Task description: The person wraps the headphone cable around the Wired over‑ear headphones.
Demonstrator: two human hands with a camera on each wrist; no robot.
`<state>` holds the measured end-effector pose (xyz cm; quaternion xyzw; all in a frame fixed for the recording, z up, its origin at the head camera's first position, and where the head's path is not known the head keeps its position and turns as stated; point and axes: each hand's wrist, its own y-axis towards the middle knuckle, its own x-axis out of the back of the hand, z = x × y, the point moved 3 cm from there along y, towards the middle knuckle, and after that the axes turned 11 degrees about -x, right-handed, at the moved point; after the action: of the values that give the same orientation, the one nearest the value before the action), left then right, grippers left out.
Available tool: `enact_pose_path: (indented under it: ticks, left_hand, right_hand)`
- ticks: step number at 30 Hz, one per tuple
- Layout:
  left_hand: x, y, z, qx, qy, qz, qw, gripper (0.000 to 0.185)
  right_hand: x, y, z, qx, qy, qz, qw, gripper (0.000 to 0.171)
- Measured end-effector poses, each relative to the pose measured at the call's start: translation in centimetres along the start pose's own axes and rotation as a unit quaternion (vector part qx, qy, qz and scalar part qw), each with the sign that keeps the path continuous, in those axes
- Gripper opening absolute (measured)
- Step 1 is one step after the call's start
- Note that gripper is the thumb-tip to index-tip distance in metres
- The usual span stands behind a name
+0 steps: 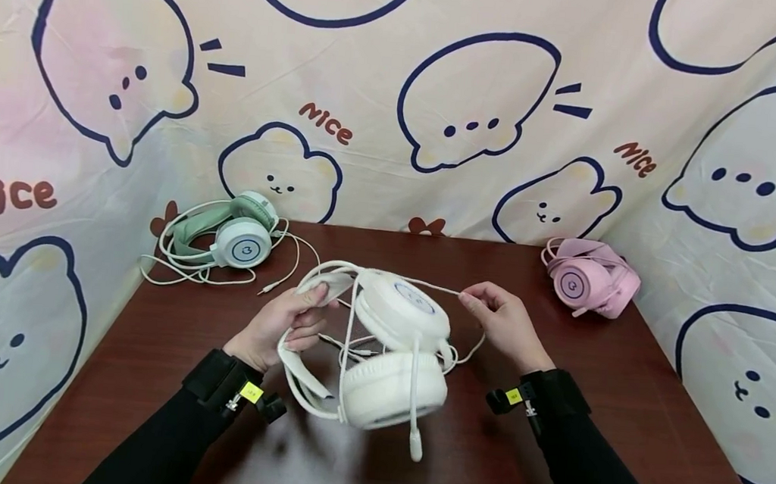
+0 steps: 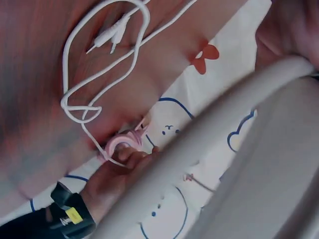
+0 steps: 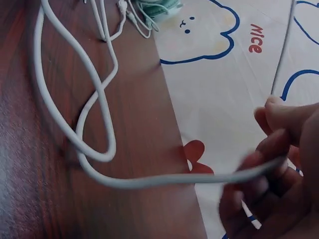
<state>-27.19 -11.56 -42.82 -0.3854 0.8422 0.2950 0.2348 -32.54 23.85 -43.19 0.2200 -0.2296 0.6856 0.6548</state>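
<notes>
Left grip (image 1: 283, 326) held the white curved headband (image 1: 305, 380), seemingly to support the white round-cupped headset (image 1: 393, 390) above the brown wooden table (image 1: 479, 469) | right grip (image 1: 505, 323) pinched its thin white cable (image 3: 149, 181), likely to guide it | green-white headset (image 1: 242, 244) and pink headset (image 1: 574, 285) lay behind

Table (image 1: 649, 399): dark reddish-brown, wood-grained
Far left: green-and-white headphones (image 1: 243, 243)
Far right: pink headphones (image 1: 575, 284)
Middle: white cable (image 2: 65, 69), loosely looped; two plugs (image 2: 118, 35)

Indoor nook, cartoon-print cloth (image 1: 374, 66) on 3 sides, wood-grain table (image 1: 481, 454)
</notes>
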Motion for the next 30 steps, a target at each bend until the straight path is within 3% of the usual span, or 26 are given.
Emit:
enact_pose_path:
  ticks: [3,6,9,14,17,22,27,30]
  left_hand:
    - [0.4,0.1,-0.1,-0.01,-0.056,-0.037,0.9977,0.04]
    - [0.8,0.2,-0.3,-0.018,-0.109,-0.085,0.9902,0.037]
    - [1.2,0.2,-0.4,-0.026,-0.16,-0.123,0.979,0.035]
    - [1.9,0.1,-0.6,-0.051,-0.22,-0.154,0.9619,0.033]
    - [2.3,0.1,-0.7,-0.068,-0.235,-0.171,0.9543,0.034]
    - [2.5,0.1,-0.4,-0.078,-0.25,-0.231,0.9369,0.028]
    - [2.6,0.4,-0.3,-0.104,-0.235,-0.319,0.9121,0.007]
    - [2.9,0.4,-0.3,-0.11,-0.205,-0.384,0.8935,0.006]
  right_hand:
    - [-0.4,-0.1,-0.4,-0.019,0.034,0.038,0.999,0.032]
    - [-0.9,-0.2,-0.6,-0.025,0.052,0.072,0.996,0.028]
    - [-1.3,-0.5,-0.7,-0.014,0.04,0.097,0.994,0.027]
    - [-1.4,-1.2,-0.4,0.009,0.008,0.102,0.995,0.024]
    - [-1.4,-1.2,-0.3,0.013,0.002,0.101,0.995,0.025]
    - [-1.5,-1.3,-0.6,0.014,-0.004,0.107,0.994,0.024]
    - [-1.8,-1.9,0.0,0.025,-0.007,0.114,0.993,0.018]
    - [-1.9,-2.3,0.7,0.033,-0.007,0.124,0.992,0.016]
